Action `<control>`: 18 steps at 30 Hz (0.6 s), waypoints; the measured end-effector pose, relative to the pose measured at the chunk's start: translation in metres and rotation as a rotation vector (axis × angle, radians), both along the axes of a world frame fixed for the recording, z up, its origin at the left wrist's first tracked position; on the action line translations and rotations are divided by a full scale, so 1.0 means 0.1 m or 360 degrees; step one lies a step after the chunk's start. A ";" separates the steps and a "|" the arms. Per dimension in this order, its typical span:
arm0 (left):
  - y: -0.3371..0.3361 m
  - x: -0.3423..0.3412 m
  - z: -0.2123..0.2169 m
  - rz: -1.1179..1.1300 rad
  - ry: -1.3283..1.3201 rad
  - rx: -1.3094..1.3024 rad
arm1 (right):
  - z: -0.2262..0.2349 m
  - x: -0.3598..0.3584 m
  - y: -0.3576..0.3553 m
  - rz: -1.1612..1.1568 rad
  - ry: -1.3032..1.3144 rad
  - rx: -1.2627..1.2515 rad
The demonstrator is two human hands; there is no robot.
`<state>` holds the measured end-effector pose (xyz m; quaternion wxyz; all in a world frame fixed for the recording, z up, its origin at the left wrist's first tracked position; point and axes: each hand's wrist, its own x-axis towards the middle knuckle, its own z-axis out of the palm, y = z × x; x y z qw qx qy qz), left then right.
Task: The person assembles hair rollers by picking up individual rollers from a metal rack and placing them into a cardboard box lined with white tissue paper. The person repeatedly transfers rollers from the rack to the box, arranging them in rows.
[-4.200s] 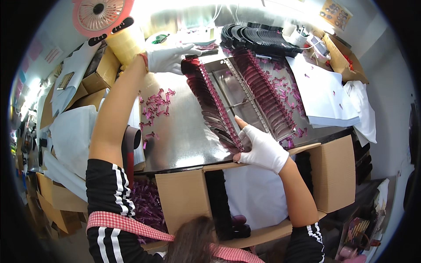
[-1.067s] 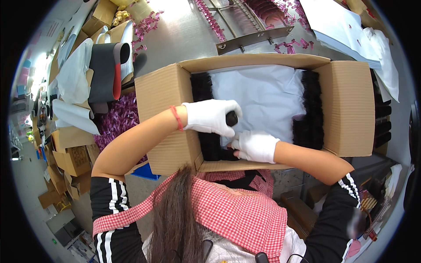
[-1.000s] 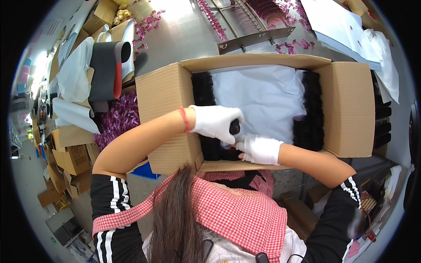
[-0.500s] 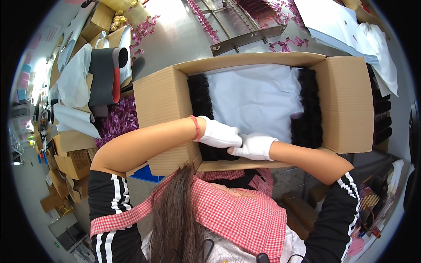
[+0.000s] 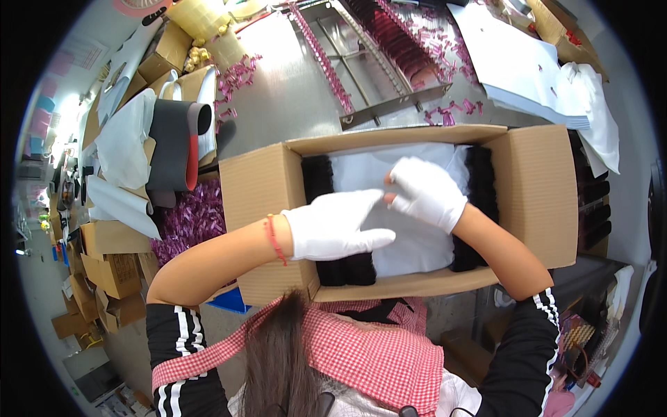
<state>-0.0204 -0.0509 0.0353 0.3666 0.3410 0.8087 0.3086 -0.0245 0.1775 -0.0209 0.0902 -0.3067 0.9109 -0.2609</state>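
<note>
Over the open cardboard box [image 5: 535, 201], both of the person's white-gloved hands were spread above its contents. Inside the box, a white sheet [image 5: 417, 243] covered the middle, and 2 dark rows of black items [image 5: 479, 201] ran along its left and right edges. The left hand [image 5: 333, 226], a red band at its wrist, lay flat and released, fingers straight and pointing right, its fingertips reaching onto the white sheet while the palm sat over the left dark row. The right hand [image 5: 427, 191] hovered just beside it, slightly higher in the view, fingers loosely curled and grasping nothing that could be seen; whether it touched the sheet could not be told. The 2 hands were close, nearly touching at the fingertips.

Beyond the box, a metal table [image 5: 292, 97] carried a long metal rack [image 5: 382, 62] lined with dark red pieces, and small pink bits [image 5: 233, 76] were scattered around it. A stack of white paper [image 5: 514, 62] lay at the far right. To the left stood a dark rolled mat [image 5: 174, 146], and a heap of purple pieces [image 5: 187, 219] lay beside the box.
</note>
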 end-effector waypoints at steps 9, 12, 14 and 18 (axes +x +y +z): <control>0.49 -1.17 0.29 0.1576 -0.1484 0.1634 | 0.15 -1.24 -0.41 -0.0078 0.0683 0.0102; 0.57 -1.62 -0.14 0.1262 -0.0399 0.1072 | 0.01 -1.32 -0.73 0.0065 0.0871 0.0598; 0.82 -1.71 0.22 0.1958 -0.1448 0.1242 | -0.17 -1.44 -0.77 0.0013 0.0303 -0.0055; 0.57 -1.97 -0.22 0.2196 -0.1195 0.1006 | -0.41 -1.47 -1.38 -0.0063 -0.1212 -0.1729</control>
